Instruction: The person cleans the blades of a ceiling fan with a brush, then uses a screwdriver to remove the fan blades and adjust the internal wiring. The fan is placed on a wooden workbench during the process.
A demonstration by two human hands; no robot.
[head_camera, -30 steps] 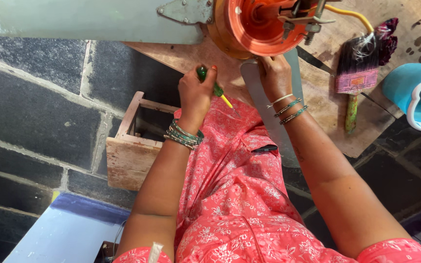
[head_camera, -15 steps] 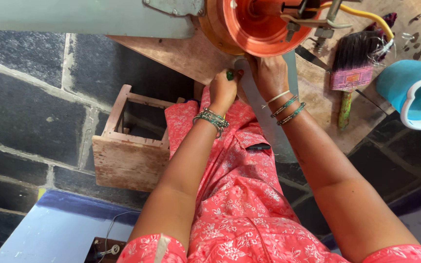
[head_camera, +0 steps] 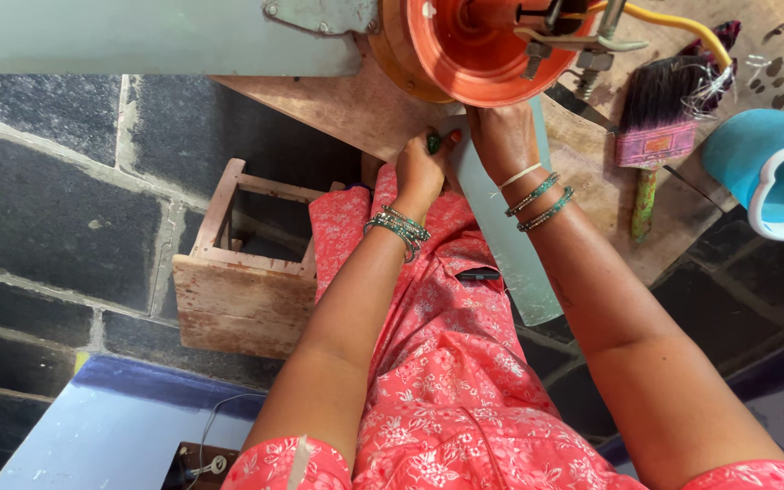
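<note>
My left hand [head_camera: 421, 171], with green bangles at the wrist, is closed around a small green-handled tool [head_camera: 434, 142]. Its tip touches the top end of a long pale grey strip [head_camera: 512, 259]. My right hand [head_camera: 501, 136] grips that same end of the strip, just below an orange wheel-shaped machine part [head_camera: 465, 45]. The two hands sit close together on a worn wooden board [head_camera: 356, 109]. The strip runs down over my lap in the pink floral dress. My fingertips are partly hidden under the wheel.
A pink-ferruled paint brush [head_camera: 655, 141] lies on the board to the right, beside a blue bucket [head_camera: 773, 172]. An open wooden crate [head_camera: 242, 272] stands at the left on the dark stone floor. A yellow hose [head_camera: 673, 23] and metal fittings sit by the wheel.
My left hand has carried the green tool up and to the right, from over the lap to the strip's top end beside my right hand. The right hand has stayed on the strip.
</note>
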